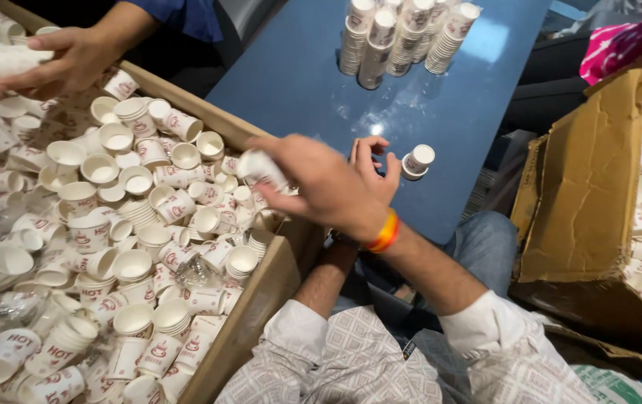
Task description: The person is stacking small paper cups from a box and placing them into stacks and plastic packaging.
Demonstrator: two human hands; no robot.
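Blue table (298,82) stands beside the cardboard box (261,295) of paper cups. Right hand (321,179) grasps one cup (260,166) above the box; left hand (372,166), fingers spread, holds nothing. Grip lightly to avoid crushing.

Single head-worn view, angled steeply down and forward, close over a cardboard box (261,292) of paper cups (100,168) and blue tabletop (313,82).

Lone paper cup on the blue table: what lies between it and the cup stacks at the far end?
Nothing. In the head view, only bare blue tabletop with a glare spot separates the lone cup from the cup stacks.
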